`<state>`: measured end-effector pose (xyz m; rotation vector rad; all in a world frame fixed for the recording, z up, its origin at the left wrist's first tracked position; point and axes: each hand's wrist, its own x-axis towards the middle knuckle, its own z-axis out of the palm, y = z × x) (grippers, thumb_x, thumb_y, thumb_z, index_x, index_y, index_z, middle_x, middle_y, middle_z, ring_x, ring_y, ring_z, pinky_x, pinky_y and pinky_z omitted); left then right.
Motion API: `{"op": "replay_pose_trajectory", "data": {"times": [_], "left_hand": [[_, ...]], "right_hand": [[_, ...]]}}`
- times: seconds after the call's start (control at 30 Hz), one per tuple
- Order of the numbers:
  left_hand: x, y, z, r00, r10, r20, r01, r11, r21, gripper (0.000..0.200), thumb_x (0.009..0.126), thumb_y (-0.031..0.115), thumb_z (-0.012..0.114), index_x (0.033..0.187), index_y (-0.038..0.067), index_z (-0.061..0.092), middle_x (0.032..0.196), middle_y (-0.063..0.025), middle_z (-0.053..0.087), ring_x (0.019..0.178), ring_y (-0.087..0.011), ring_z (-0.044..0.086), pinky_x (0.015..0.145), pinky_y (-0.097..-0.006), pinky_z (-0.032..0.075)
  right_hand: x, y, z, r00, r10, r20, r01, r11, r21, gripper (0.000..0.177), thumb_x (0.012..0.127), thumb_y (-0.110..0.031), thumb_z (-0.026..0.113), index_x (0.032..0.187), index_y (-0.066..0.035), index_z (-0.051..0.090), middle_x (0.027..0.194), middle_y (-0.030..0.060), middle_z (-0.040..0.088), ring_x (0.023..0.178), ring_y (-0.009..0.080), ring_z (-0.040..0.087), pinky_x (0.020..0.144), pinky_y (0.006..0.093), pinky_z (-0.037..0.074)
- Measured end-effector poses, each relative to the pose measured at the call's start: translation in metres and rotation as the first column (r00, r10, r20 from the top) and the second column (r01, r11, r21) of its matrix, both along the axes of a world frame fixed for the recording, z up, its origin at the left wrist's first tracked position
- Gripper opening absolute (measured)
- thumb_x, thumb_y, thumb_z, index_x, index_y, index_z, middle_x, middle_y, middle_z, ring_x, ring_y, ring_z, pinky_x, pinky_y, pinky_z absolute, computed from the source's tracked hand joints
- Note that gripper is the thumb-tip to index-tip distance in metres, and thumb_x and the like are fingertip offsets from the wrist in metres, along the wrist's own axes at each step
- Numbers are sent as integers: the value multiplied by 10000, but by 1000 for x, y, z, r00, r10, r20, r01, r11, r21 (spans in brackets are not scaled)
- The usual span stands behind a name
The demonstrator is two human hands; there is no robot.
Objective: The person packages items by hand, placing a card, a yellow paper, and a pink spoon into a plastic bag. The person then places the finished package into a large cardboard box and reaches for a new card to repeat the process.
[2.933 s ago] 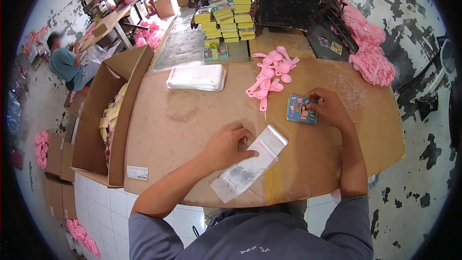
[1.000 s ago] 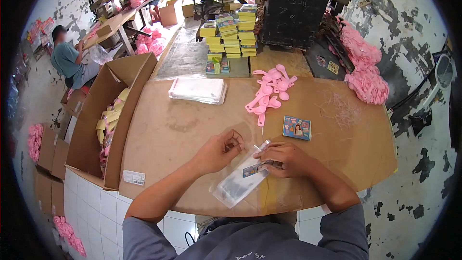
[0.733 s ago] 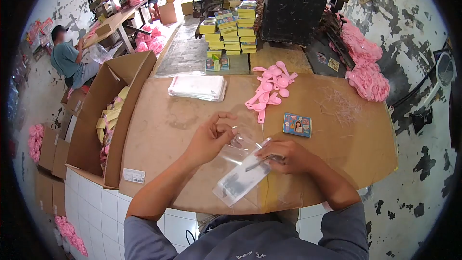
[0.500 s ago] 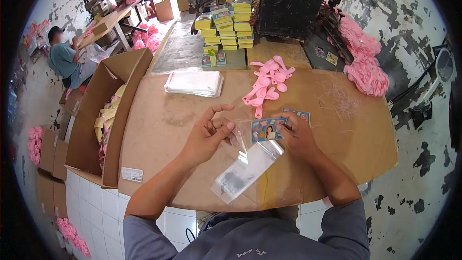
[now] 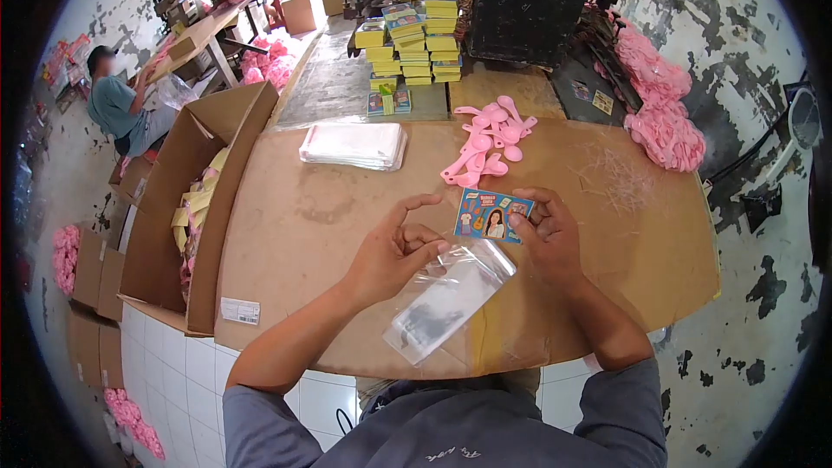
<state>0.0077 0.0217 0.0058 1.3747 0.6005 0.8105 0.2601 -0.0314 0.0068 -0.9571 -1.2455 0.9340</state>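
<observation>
My left hand pinches a clear plastic bag between thumb and fingers; the bag's outline is hard to make out. My right hand grips a blue printed card by its right end, its printed face up. Below the card lie clear plastic bags on the cardboard tabletop. Pink spoons are piled beyond the card. A stack of clear bags rests at the back left of the cardboard.
An open cardboard box stands along the left edge. Stacks of yellow-edged cards rise at the back, beside a black machine. Pink bundles hang at the right. A person sits at the far left.
My right hand has lifted the card and turned its face more into view. The second card behind it no longer shows. My left hand has moved slightly right with the bag.
</observation>
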Motion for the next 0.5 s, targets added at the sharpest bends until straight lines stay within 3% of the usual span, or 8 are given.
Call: {"op": "replay_pose_trajectory", "data": {"times": [0.1,0.17,0.27,0.37,0.47,0.5], "left_hand": [[3,-5,6,999,14,-46,-14,1000,3,611,976,-16,645,1502,66,346,971,-134,745,879,-134,705,707,-278,573],[2,-6,10,994,23,-109,-22,1000,12,623,976,-5,652,1513,85,349,985,-125,751,868,-116,697,718,-266,562],[0,-6,5,958,18,-287,48,975,218,639,970,5,667,1522,93,356,999,-102,756,849,-98,683,721,-262,554],[4,-14,9,951,-12,-308,97,960,261,644,968,12,675,1525,93,362,1004,-95,757,825,-89,668,715,-264,544],[7,-17,9,955,-31,-295,117,953,281,658,971,8,670,1537,93,344,997,-98,748,838,-93,664,732,-258,538],[7,-16,9,956,-60,-286,132,962,238,660,971,5,667,1538,91,340,991,-94,743,846,-91,663,737,-254,535]], "right_hand": [[10,-1,-2,975,57,215,-62,998,17,370,957,35,623,1319,-3,556,1091,109,680,980,116,654,836,294,534],[18,6,-16,898,55,436,-121,985,127,409,952,24,639,1349,-17,550,1066,105,690,948,98,649,785,286,531],[15,3,6,709,86,700,-251,958,137,374,947,-9,671,1312,-24,591,1005,84,703,875,81,640,712,267,514],[-6,-8,-5,920,257,295,-212,961,-177,289,952,-39,686,1238,-17,648,965,64,705,836,86,639,691,258,509],[-18,-9,4,984,102,146,-75,981,-177,263,955,-68,701,1209,-7,669,927,46,700,790,83,627,674,248,503],[-14,-7,-1,979,86,186,-59,988,-146,249,953,-75,703,1191,-6,675,923,48,697,794,89,631,680,253,507]]}}
